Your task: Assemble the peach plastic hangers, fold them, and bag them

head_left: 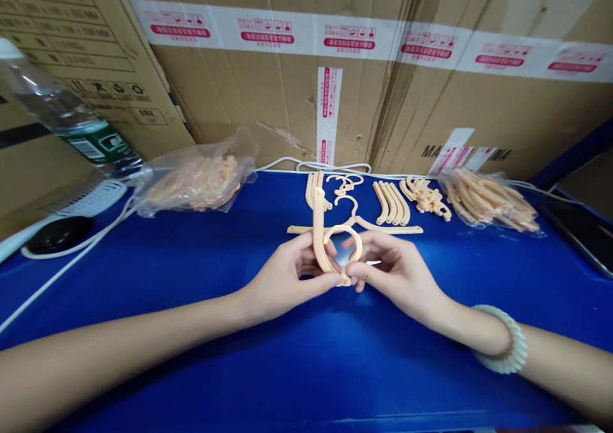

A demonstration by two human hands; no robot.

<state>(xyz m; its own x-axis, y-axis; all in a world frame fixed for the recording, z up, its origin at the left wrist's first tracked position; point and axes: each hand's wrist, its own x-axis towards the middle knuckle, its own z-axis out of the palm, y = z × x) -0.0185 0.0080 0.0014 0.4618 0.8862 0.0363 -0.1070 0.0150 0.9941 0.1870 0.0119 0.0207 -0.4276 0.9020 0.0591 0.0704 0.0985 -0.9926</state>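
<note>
My left hand (282, 276) is closed around the lower curved end of a beige plastic hanger arm (318, 228), which stands nearly upright. My right hand (400, 267) pinches a beige hanger hook (358, 241) near its base. The two parts meet at the bottom between my fingertips; whether they are locked together I cannot tell. Just behind my hands lies a hanger (393, 229) with a hook and two arms spread. Beyond it are several loose hanger arms (393, 203), two or so hooks (343, 184) and a small pile of hooks (426, 197).
Clear bags of beige parts lie at the back left (196, 181) and back right (493, 200). A water bottle (71, 113), a black mouse (62, 235) and white cables stand left. Cardboard boxes (268, 101) wall the back of the blue table (306, 369); a phone-like dark device (587, 235) lies right.
</note>
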